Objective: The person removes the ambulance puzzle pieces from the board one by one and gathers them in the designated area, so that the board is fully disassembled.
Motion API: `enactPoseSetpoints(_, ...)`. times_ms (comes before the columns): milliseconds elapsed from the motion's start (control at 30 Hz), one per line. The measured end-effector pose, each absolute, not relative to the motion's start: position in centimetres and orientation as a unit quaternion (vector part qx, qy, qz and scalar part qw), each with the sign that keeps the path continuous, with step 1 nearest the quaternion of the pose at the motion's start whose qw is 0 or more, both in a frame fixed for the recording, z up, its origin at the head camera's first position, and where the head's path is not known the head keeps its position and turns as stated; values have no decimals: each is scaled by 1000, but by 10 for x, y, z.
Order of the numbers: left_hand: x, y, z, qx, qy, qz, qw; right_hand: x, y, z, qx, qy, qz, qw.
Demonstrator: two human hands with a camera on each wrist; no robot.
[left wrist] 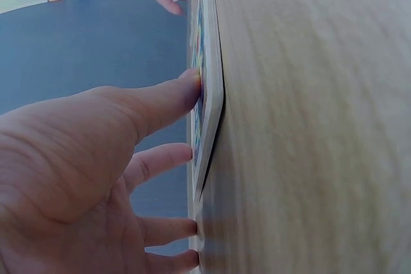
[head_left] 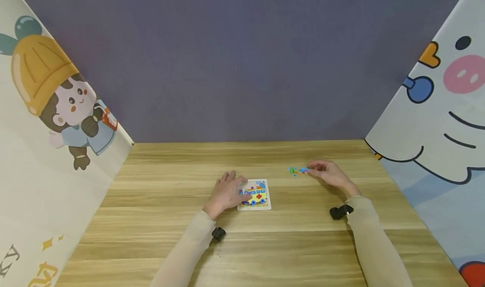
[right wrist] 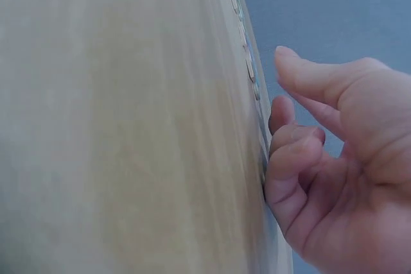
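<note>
A small jigsaw puzzle (head_left: 259,196) lies flat on the table, its pale-framed board showing a yellow ambulance with a red cross. My left hand (head_left: 226,193) rests over its left side. In the left wrist view the thumb (left wrist: 170,97) presses on the picture, while the other fingers reach past the board's edge onto the table. Several loose puzzle pieces (head_left: 293,170) lie beyond the board to the right. Beside them is my right hand (head_left: 329,174), with thumb extended and some fingers curled in the right wrist view. Nothing shows between thumb and fingers; those pieces (right wrist: 249,62) lie just past the fingertips.
The wooden table (head_left: 182,164) meets a dark grey wall panel (head_left: 242,63) at the back. Side panels with cartoon figures, a child in a yellow hat (head_left: 75,97) and a pig-nosed character (head_left: 454,110), flank it. Both wrists carry small black devices (head_left: 341,211).
</note>
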State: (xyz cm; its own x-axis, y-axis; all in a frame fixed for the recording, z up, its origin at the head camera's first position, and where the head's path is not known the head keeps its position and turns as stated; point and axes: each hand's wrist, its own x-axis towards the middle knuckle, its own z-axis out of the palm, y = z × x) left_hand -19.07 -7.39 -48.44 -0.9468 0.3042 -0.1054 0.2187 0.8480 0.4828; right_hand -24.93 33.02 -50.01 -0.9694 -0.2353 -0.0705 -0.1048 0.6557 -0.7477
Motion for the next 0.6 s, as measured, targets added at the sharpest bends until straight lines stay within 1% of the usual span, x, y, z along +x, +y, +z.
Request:
enactPoseSetpoints(167, -191, -74, -486, 133, 958, 239, 87, -248, 326, -497, -94, 914, -390, 64)
enactPoseSetpoints(333, -190, -74, -486, 129, 958, 241, 91, -245, 316, -498, -88, 909, -405, 53)
enactPoseSetpoints(467, -189, -73, -485, 132, 958, 241, 90, -242, 305, -496, -99, 904, -414, 45)
enactPoseSetpoints(600, -190, -72, -484, 133, 957, 241, 87, -239, 292, -493, -110, 898, -424, 50)
